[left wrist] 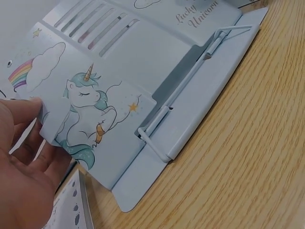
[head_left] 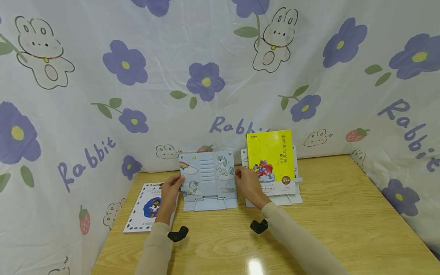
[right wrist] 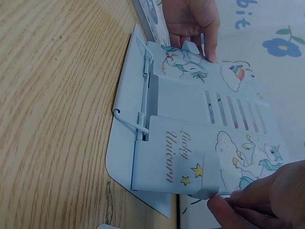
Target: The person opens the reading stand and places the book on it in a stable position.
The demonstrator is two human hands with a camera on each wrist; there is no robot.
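A pale blue metal book stand [head_left: 207,175] printed with unicorns stands upright on the table, its lower ledge and wire holder [left wrist: 190,90] facing me. My left hand [head_left: 170,194] grips its left edge, thumb in front and fingers behind, as the left wrist view shows. At the opposite edge, my right hand [head_left: 249,184] pinches the side with thumb and fingertips, right by a small folded page clip [right wrist: 209,176]. Another clip [right wrist: 190,47] sits on the left edge near my left hand. Slots cut through the middle of the panel show the backdrop behind.
To the right, a yellow-covered book [head_left: 271,156] leans on a second stand [head_left: 293,199]. A white book with a blue picture [head_left: 141,212] lies flat at the left, partly behind my left forearm. The wooden table [head_left: 343,214] meets a rabbit-and-flower cloth backdrop [head_left: 165,126] at the back.
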